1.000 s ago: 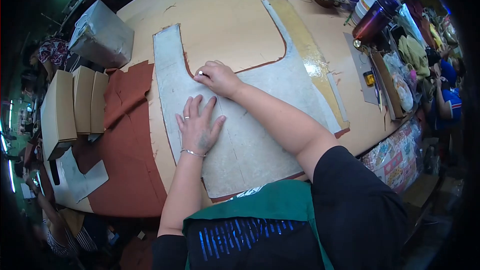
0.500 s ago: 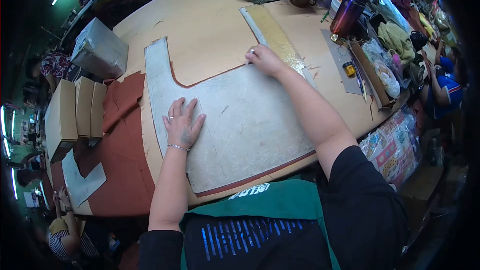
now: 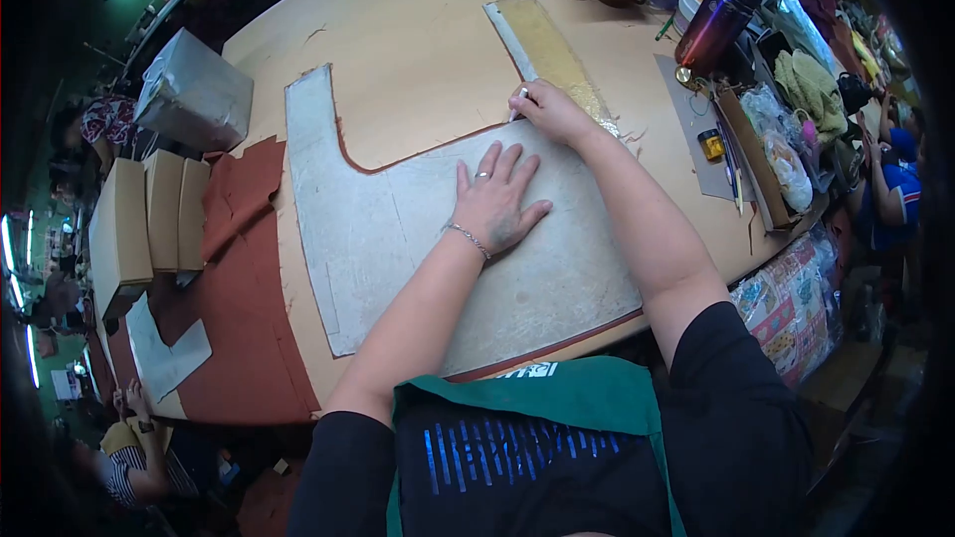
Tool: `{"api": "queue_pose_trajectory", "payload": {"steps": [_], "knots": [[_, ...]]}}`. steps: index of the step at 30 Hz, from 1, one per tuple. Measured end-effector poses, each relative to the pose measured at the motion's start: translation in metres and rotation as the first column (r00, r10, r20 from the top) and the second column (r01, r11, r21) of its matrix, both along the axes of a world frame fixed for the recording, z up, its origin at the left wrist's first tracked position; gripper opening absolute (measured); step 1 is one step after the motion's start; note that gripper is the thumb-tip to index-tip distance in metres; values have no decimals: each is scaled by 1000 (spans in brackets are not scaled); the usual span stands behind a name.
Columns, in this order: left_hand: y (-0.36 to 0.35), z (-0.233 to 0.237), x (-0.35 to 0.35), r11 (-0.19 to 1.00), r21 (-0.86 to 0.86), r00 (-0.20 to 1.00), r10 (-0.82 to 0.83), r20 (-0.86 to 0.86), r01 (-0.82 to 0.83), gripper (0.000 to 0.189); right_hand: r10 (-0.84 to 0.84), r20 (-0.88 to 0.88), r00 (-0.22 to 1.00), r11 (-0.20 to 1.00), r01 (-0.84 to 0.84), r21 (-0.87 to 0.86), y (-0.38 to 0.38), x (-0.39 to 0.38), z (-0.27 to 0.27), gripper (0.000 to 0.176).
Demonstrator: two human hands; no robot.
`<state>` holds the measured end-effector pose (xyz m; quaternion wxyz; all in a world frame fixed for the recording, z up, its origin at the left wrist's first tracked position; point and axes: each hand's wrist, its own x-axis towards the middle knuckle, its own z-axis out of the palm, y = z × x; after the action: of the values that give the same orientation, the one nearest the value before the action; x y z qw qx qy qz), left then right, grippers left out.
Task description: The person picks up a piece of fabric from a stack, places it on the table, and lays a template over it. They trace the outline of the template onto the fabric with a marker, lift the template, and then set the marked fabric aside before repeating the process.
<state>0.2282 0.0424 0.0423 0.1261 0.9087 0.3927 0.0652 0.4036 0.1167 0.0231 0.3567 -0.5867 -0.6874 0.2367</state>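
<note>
A large grey pattern template [image 3: 577,249] with a U-shaped cutout lies on the table, and rust-red fabric [image 3: 557,344] shows as a thin strip along its edges. My left hand [image 3: 497,204] is spread flat on the template's middle, below the cutout. Between the fingers of my right hand [image 3: 559,114] is a slim white marking pen [image 3: 518,104], its tip at the cutout's edge near the inner right corner. A shiny yellowish strip [image 3: 552,45] runs along the template's right arm.
At left are a metal-looking box [image 3: 199,89], cardboard boxes [image 3: 121,224] and more rust-red fabric [image 3: 244,308] with a smaller template [image 3: 174,363]. A tumbler [image 3: 716,20], a small yellow jar [image 3: 710,145] and a cluttered tray [image 3: 751,154] stand right. Other people work at both sides.
My left hand has shifted right and upward from the template's left part to its middle. My right hand, with the pen, has moved slightly right along the cutout's edge.
</note>
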Motion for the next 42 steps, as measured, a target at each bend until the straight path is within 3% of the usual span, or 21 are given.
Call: {"api": "queue_pose_trajectory", "payload": {"steps": [1, 4, 7, 16, 25, 28, 31, 35, 38, 42], "knots": [[0, -1, 2, 1000, 23, 999, 11, -38, -11, 60, 2, 3, 1000, 1000, -2, -6, 1, 3, 1, 25], [0, -2, 1, 1000, 21, 999, 21, -35, -20, 60, 68, -36, 997, 965, -75, -253, 11, 16, 17, 26], [0, 1, 1, 1000, 1, 999, 23, -43, -23, 60, 36, 203, 978, 983, 3, -186, 36, 30, 14, 29], [3, 2, 2, 999, -27, 999, 19, -28, -19, 59, 56, 257, 965, 968, 10, -250, 133, 37, 21, 31], [7, 3, 2, 1000, -10, 1000, 16, 13, -16, 57, -97, 220, 971, 995, 96, 16, 227, 43, 3, 29], [9, 3, 2, 1000, -16, 1000, 7, 11, -6, 57, -268, 138, 953, 963, 263, 54, 243, 41, -8, 29], [9, 2, 2, 1000, -28, 1000, 1, 7, 0, 58, -242, -267, 933, 964, 262, 44, 244, 45, -19, 28], [8, 5, 2, 998, -55, 1000, 12, -11, -13, 58, -225, -764, 605, 946, 323, -23, 196, 57, -15, 27], [7, 4, 3, 999, -43, 1000, 12, -21, -13, 59, -199, -685, 701, 976, 208, -70, 140, 69, -12, 25], [4, 4, 4, 1000, -18, 1000, 15, -27, -15, 60, -280, -712, 644, 956, 258, -142, 52, 90, -11, 22]]}}
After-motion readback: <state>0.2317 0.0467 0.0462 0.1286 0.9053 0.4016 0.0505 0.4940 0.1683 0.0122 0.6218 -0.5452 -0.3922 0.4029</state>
